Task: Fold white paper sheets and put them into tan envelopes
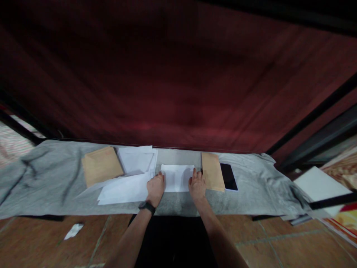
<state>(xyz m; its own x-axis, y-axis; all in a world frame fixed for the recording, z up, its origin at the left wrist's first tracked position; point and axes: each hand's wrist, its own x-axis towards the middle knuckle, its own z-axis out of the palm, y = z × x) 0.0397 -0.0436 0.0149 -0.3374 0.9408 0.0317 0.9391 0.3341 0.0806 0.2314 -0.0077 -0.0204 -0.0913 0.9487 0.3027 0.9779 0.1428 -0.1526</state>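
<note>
A folded white sheet of paper (177, 176) lies on a grey cloth (50, 186) in front of me. My left hand (155, 188), with a black watch on its wrist, rests on the sheet's left edge with fingers curled down onto it. My right hand (196, 183) lies flat on the sheet's right edge, fingers stretched forward. Loose white sheets (131, 175) are spread to the left of my left hand. A brown envelope (212, 171) lies just right of my right hand.
Another brown envelope (100, 165) lies left of the white sheets. A black phone (228, 176) sits right of the nearer envelope. A dark red curtain (178, 85) hangs behind. A scrap of paper (73, 230) lies on the tiled floor. White board (320, 184) at right.
</note>
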